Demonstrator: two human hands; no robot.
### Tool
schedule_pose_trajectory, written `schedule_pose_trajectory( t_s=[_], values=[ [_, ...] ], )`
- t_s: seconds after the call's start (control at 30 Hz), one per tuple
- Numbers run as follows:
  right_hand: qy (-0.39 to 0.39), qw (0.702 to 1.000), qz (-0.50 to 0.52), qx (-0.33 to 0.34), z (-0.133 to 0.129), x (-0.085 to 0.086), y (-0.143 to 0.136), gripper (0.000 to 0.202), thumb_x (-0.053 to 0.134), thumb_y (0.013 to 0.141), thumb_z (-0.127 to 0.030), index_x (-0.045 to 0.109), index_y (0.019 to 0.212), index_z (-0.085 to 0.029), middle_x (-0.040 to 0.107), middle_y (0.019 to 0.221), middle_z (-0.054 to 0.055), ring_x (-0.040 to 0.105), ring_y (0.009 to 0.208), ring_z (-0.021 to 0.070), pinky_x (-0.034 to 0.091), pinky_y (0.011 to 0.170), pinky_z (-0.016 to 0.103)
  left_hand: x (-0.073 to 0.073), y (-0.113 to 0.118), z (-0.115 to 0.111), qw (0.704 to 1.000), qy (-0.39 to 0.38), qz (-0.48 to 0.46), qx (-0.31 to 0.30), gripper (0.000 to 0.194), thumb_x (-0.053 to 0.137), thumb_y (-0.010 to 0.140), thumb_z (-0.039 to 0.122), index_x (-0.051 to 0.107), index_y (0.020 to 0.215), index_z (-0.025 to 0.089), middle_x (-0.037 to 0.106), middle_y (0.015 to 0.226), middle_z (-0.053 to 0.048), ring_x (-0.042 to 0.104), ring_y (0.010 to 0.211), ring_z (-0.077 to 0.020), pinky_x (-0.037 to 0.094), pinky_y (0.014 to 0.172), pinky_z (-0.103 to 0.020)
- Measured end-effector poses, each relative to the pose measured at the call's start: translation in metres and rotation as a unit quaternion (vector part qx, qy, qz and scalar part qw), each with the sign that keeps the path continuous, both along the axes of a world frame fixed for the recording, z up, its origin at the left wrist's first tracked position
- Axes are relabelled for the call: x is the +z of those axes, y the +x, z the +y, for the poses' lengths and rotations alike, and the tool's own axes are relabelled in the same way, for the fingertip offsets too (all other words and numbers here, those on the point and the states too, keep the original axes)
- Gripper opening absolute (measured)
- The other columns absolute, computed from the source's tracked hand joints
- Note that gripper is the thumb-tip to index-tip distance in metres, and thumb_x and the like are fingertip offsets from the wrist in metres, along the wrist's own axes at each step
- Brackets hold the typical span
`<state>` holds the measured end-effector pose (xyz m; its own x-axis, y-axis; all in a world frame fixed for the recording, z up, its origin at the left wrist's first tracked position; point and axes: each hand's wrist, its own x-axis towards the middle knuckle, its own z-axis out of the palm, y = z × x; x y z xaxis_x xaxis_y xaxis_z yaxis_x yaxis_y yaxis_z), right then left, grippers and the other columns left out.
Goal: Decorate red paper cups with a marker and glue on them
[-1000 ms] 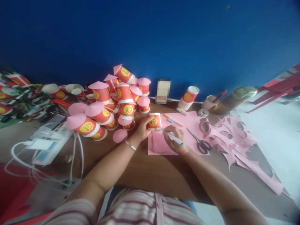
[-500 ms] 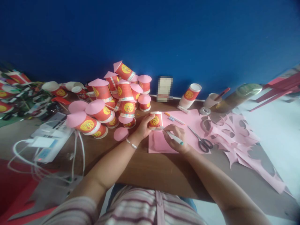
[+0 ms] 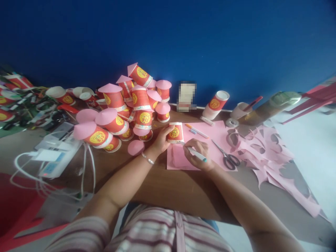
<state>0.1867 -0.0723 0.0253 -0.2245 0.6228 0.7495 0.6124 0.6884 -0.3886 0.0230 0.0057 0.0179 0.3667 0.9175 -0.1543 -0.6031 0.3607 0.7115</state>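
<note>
My left hand [image 3: 162, 140] grips a red paper cup [image 3: 175, 133] with a yellow round print, holding it above the left part of a pink sheet [image 3: 217, 134]. In my right hand [image 3: 198, 152] is a white marker [image 3: 196, 153] with a teal end; its tip is at the cup's white rim. Under the hands lie smaller pink pieces [image 3: 180, 157]. An orange and white pen [image 3: 196, 131] and a small blue cap [image 3: 192, 132] rest on the sheet behind my right hand. Black-handled scissors [image 3: 229, 161] lie to its right.
Red cups with pink cone tops [image 3: 112, 98] are piled at the left. A power strip [image 3: 54, 162] with white cables lies nearer left. Pink scraps [image 3: 270, 150], a tape roll [image 3: 232, 122], stacked cups [image 3: 215, 105] and a bottle [image 3: 273, 106] stand or lie right.
The view has shifted slightly. Both hands keep their hold on the cup and the marker, with the marker tip still at the cup's rim.
</note>
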Motion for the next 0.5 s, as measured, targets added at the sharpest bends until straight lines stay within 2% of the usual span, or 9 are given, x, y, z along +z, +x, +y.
schedule_pose_trajectory(
  t_s=[0.17, 0.3, 0.5],
  values=[
    [-0.011, 1.000, 0.001, 0.007, -0.001, -0.001, -0.001, 0.011, 0.060, 0.091, -0.014, 0.058, 0.091, -0.025, 0.068, 0.073, -0.001, 0.064, 0.060, 0.0132, 0.049, 0.059, 0.025, 0.002, 0.001, -0.001, 1.000, 0.001, 0.015, 0.005, 0.027, 0.086, 0.071, 0.035, 0.068, 0.077, 0.016, 0.067, 0.077, 0.000, 0.063, 0.074, -0.0143, 0.050, 0.068, -0.024],
    [-0.010, 1.000, 0.002, 0.004, -0.001, -0.001, -0.001, 0.011, 0.061, 0.091, -0.014, 0.058, 0.090, -0.025, 0.068, 0.072, -0.002, 0.064, 0.060, 0.0129, 0.048, 0.058, 0.025, -0.005, 0.001, 0.002, 1.000, -0.001, 0.009, 0.003, 0.030, 0.089, 0.069, 0.036, 0.071, 0.082, 0.016, 0.070, 0.081, -0.002, 0.064, 0.077, -0.0158, 0.051, 0.071, -0.026],
    [-0.003, 1.000, -0.009, 0.004, -0.002, 0.001, -0.002, 0.010, 0.058, 0.093, -0.015, 0.056, 0.089, -0.024, 0.068, 0.071, -0.001, 0.063, 0.058, 0.0125, 0.048, 0.055, 0.025, -0.011, 0.000, 0.006, 1.000, -0.025, -0.016, 0.006, 0.023, 0.086, 0.074, 0.034, 0.071, 0.083, 0.018, 0.071, 0.082, -0.001, 0.066, 0.079, -0.0164, 0.053, 0.076, -0.029]
  ],
)
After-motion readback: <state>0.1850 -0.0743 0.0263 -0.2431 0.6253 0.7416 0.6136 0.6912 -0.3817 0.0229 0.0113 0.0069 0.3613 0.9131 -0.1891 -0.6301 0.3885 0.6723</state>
